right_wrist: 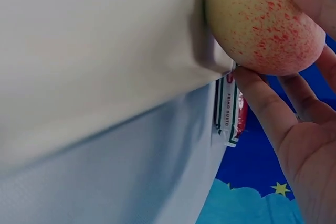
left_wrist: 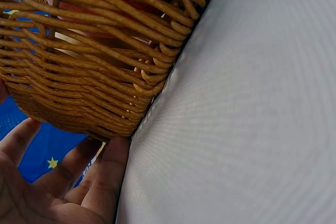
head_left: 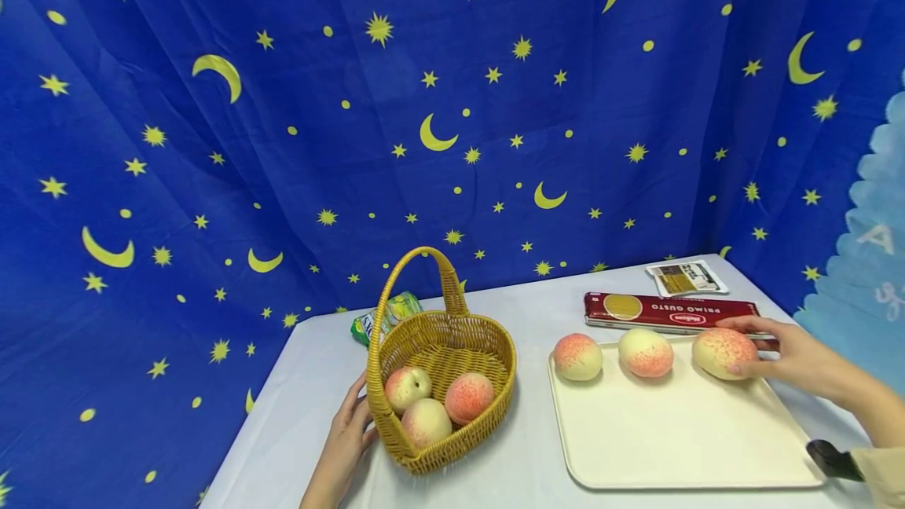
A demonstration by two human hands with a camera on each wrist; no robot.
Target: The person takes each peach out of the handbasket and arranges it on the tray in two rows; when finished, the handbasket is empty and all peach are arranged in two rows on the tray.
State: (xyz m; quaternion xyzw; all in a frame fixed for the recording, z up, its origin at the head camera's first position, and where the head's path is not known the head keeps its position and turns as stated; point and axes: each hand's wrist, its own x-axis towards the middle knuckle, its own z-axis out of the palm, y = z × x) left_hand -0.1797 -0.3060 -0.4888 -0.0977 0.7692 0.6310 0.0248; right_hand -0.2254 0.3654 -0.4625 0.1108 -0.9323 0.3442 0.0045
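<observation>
A heart-shaped wicker basket [head_left: 452, 336] [left_wrist: 89, 61] with a tall handle holds three peaches [head_left: 438, 403]. My left hand [head_left: 349, 434] [left_wrist: 63, 182] rests with straight fingers against the basket's left wall. A cream tray [head_left: 672, 438] [right_wrist: 94, 40] lies to the right, with three more peaches along its far edge. My right hand [head_left: 788, 352] [right_wrist: 299, 129] grips the rightmost peach [head_left: 721, 352] [right_wrist: 260, 22], thumb over it and fingers behind. That peach sits at the tray's far right rim.
A red pasta box [head_left: 672, 313] [right_wrist: 231, 111] lies just behind the tray, with a small flat packet [head_left: 687, 277] beyond it. A green snack bag [head_left: 387, 319] sits behind the basket. The white table [head_left: 537, 313] ends at a blue starry curtain.
</observation>
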